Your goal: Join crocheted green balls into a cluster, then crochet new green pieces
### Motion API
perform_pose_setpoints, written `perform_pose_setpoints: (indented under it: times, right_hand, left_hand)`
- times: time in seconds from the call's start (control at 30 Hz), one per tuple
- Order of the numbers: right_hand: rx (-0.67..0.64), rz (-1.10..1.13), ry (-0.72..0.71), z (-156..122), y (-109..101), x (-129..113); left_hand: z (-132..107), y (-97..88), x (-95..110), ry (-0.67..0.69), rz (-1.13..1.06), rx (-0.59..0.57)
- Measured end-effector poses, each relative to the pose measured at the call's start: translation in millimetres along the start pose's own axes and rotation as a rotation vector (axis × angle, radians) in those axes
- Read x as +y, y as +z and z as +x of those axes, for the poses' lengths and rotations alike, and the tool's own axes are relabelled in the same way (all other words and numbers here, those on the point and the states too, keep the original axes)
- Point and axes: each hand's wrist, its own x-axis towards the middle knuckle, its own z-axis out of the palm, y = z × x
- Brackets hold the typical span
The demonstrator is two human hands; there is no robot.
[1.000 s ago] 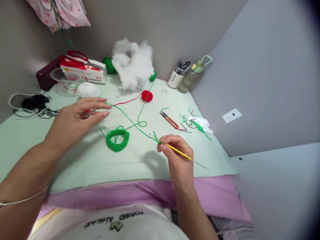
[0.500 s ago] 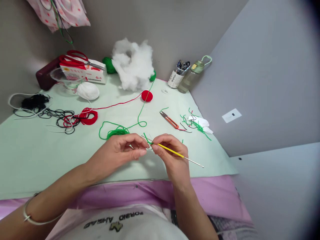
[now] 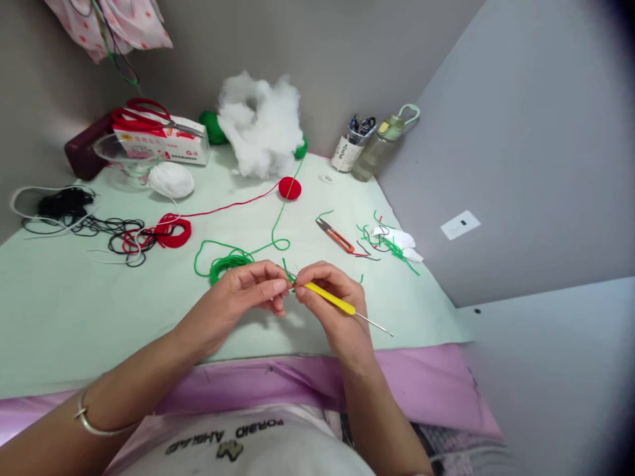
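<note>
My right hand [image 3: 333,299] is closed round a crochet hook [image 3: 330,297] with a yellow handle and thin metal ends; one end points down to the right past my palm. Against its tip, my left hand [image 3: 248,291] pinches a small piece of green yarn [image 3: 288,270], partly hidden by the fingertips. The fingers of both hands almost meet there. Just beyond my left hand lies a loose coil of green yarn [image 3: 229,263], with a strand running back to a green ball [image 3: 301,148].
Thread snips [image 3: 336,237] and yarn scraps [image 3: 391,244] lie to the right. Farther back are a red yarn ball [image 3: 290,188], white stuffing [image 3: 260,125], a pen cup [image 3: 348,149] and a bottle [image 3: 380,149]. Black yarn [image 3: 64,203], a white ball [image 3: 171,180] and red scissors [image 3: 143,118] are left.
My left thumb and fingers have closed in on the green piece at the hook's tip. The hook has turned slightly in my right hand, showing its handle's broader side. The view has shifted a little.
</note>
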Motion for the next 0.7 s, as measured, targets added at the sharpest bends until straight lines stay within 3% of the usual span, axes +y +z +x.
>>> perform_pose_setpoints:
  times: [0.3,0.53,0.7]
  right_hand:
    - [-0.014,-0.005,-0.029,2,2,-2]
    - [0.103,0.232,0.04,0,10,16]
    - [0.066,0.175,0.037,-1,5,13]
  left_hand:
    - [1,2.5,-10,-0.042,-0.187,-0.007]
    - [1,14.0,-22,-0.003,-0.434,0.132]
    - [1,4.6,-17,-0.034,-0.244,0.07]
